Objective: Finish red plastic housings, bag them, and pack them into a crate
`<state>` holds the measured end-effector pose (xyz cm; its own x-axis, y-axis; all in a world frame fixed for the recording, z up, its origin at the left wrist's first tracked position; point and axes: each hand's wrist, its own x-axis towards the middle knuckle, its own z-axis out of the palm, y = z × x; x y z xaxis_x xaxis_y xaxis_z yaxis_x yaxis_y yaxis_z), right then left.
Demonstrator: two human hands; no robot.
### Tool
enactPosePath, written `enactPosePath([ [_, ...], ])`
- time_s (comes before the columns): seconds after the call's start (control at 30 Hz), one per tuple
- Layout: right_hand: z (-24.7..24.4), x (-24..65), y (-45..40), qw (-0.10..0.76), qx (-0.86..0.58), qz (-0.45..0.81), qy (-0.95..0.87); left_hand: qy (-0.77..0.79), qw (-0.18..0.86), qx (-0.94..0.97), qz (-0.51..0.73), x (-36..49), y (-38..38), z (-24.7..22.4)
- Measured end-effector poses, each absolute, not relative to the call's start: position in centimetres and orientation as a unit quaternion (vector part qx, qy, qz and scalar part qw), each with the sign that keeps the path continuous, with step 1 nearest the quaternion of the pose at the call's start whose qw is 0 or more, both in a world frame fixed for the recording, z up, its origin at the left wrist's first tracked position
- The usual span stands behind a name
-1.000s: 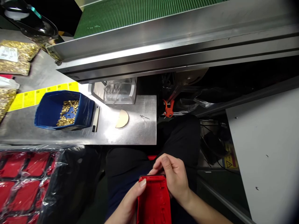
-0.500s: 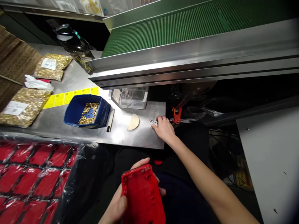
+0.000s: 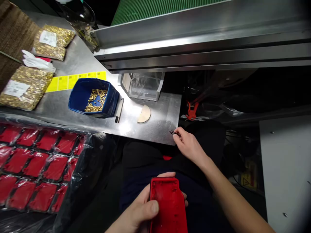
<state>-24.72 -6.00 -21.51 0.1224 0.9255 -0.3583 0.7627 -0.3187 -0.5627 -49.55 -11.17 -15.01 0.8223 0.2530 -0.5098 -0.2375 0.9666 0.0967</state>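
Observation:
My left hand (image 3: 145, 207) grips a red plastic housing (image 3: 168, 207) with a dark edge, its hollow side facing up, over my lap. My thumb lies along its left wall, and fingertips show at its right side. In my right hand (image 3: 188, 144) is a small shiny metal tool (image 3: 172, 132), pinched near the right front corner of the metal table (image 3: 160, 129). Only the tool's tip shows, so its exact kind is unclear. A pale semicircular piece (image 3: 144, 114) lies on the table to the left of that hand.
A blue bin (image 3: 113, 102) holds small brass parts, with a black-and-white pen-like item (image 3: 119, 111) beside it. Behind are a clear tray (image 3: 145, 85) and a conveyor frame (image 3: 170, 48). Plastic-covered red housings (image 3: 36, 163) fill a box at left. An orange-handled tool (image 3: 191, 111) hangs right.
My right hand has lifted the small metal tool off the table and drawn it back toward me. The red housing has shifted right in the view, and the camera has tilted downward.

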Motion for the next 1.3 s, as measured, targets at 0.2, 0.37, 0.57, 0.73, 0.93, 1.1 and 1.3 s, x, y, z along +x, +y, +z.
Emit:
enactPosePath([
  [0.2,-12.0,-25.2,-11.0,0.255,-0.643,0.493,-0.527,0.314,0.940,0.053,0.123,-48.9,-11.4,-14.3],
  [0.37,-10.2,-27.6,-13.4,0.245,-0.582,0.452,-0.630,0.332,0.927,0.126,0.125,-48.1,-11.1,-13.5],
  [0.57,-11.2,-28.5,-14.0,0.262,-0.582,0.386,-0.666,0.291,0.933,0.177,0.117,-47.0,-10.2,-12.8],
  [0.73,-11.2,-28.6,-14.2,0.259,-0.583,0.383,-0.668,0.304,0.931,0.168,0.114,-46.5,-10.1,-12.3],
  [0.93,-11.1,-28.4,-14.0,0.247,-0.561,0.442,-0.656,0.288,0.935,0.176,0.105,-46.5,-9.9,-12.4],
  [1.1,-10.5,-27.1,-13.6,0.254,-0.589,0.510,-0.573,0.293,0.934,0.180,0.091,-47.0,-10.2,-12.4],
  [1.3,-11.0,-26.4,-13.7,0.257,-0.547,0.406,-0.686,0.302,0.931,0.188,0.075,-47.5,-10.5,-13.0],
])
